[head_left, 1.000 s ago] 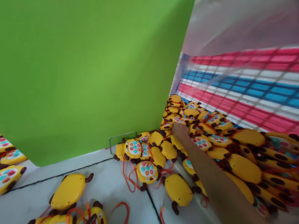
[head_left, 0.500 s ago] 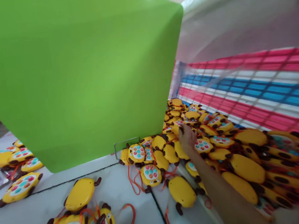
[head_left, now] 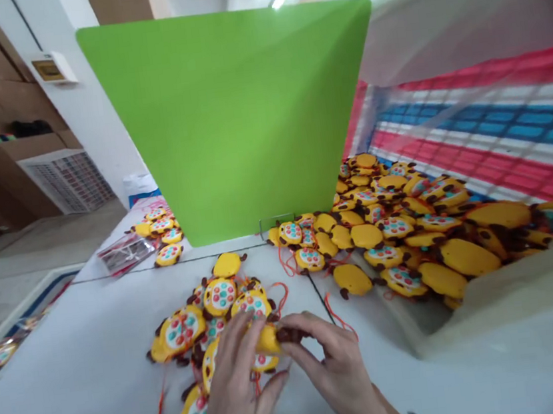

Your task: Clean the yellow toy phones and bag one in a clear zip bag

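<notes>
Both my hands meet over a pile of yellow toys [head_left: 221, 296] with red and teal dots, brown ends and orange cords. My right hand [head_left: 328, 362] pinches the brown end of one yellow toy [head_left: 266, 340] between thumb and fingers. On the same toy's left side rest the fingers of my left hand [head_left: 244, 372], with its thumb apart below. The toy's far side is partly hidden by my left fingers.
A large green panel [head_left: 251, 123] stands upright behind. More yellow toys [head_left: 469, 256] fill a striped, mesh-sided bin [head_left: 480, 138] at right. A clear plastic packet [head_left: 128, 252] lies on the white table [head_left: 74, 366] at left, near a few toys.
The view has swung so the panel looks smaller and boxes show at left. My right hand has left the heap at right and now holds a toy; my left hand has come into view.
</notes>
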The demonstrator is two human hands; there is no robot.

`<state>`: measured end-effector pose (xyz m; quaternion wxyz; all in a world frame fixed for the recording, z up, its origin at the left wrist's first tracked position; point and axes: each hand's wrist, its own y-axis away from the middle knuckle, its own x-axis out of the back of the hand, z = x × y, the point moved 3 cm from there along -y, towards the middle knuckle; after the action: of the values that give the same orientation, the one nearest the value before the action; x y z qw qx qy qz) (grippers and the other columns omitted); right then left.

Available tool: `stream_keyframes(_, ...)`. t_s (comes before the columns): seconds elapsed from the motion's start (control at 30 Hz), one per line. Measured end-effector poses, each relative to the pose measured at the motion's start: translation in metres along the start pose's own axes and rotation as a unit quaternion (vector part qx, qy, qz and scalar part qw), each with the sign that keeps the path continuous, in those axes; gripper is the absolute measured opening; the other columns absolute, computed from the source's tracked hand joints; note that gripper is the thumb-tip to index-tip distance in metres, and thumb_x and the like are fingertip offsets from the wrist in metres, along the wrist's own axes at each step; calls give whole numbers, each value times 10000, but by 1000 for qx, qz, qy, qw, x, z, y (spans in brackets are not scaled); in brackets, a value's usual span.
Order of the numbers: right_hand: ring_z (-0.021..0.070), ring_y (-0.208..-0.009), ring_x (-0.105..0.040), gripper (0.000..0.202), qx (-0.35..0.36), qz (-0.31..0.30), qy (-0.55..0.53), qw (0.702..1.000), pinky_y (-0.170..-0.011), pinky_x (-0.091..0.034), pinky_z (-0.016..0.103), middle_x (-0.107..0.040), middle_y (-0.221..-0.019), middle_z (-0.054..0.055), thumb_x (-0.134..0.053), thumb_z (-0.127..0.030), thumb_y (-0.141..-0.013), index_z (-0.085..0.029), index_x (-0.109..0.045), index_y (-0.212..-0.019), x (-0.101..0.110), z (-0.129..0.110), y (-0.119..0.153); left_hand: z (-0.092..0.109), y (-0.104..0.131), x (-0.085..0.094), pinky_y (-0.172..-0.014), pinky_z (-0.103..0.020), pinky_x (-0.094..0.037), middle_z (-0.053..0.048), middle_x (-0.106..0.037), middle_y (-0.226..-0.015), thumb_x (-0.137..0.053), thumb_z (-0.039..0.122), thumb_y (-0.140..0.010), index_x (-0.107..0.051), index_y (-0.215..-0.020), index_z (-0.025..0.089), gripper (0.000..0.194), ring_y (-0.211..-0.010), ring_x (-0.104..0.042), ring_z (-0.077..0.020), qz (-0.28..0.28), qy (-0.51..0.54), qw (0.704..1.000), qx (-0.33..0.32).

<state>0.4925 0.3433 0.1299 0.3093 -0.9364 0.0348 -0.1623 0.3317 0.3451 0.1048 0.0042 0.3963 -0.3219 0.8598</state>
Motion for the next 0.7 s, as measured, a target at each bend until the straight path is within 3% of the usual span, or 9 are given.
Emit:
stream_keyframes(0.1,126,-656,-616,225,23,-23,-12,999,-604,-515,209,-683,-784,6,-631,-92,-802,-226,-618,-983,-6,-28,20,16,13,8,-841,-345,-546,-90,-602,-1140,-571,182,-806,-569,-1113,242,313,-1047,-604,-228,-15,32,999,4)
stream_keyframes(0.23,147,-749,-613,233,54,-26,-18,998,-690,-518,250,-682,-817,16,-645,-78,-800,-225,-609,-977,-6,-46,38,31,32,22,-824,-363,-543,-78,-603,-1080,-538,133,-806,-579,-1063,237,280,-1007,-605,-226,10,32,999,4)
stream_keyframes(0.5,155,-815,-611,275,25,-17,-31,999,-730,-520,269,-666,-902,33,-619,-49,-810,-230,-592,-1016,-3,-52,62,53,41,34,-817,-372,-525,-73,-612,-999,-501,89,-822,-572,-1025,195,240,-970,-561,-215,50,-43,996,-64)
stream_keyframes(0.6,173,-836,-609,237,35,-4,-37,999,-732,-524,296,-664,-916,52,-597,-121,-849,-233,-591,-1057,3,-54,61,60,37,45,-769,-325,-542,-70,-620,-960,-507,133,-834,-581,-1012,192,202,-917,-577,-198,44,-58,994,-86)
stream_keyframes(0.7,189,-809,-616,170,69,0,-32,997,-714,-534,324,-669,-880,59,-549,-245,-895,-255,-603,-1055,18,-71,62,80,45,62,-735,-284,-549,-42,-647,-910,-530,168,-821,-608,-985,230,192,-859,-607,-183,55,-67,987,-132)
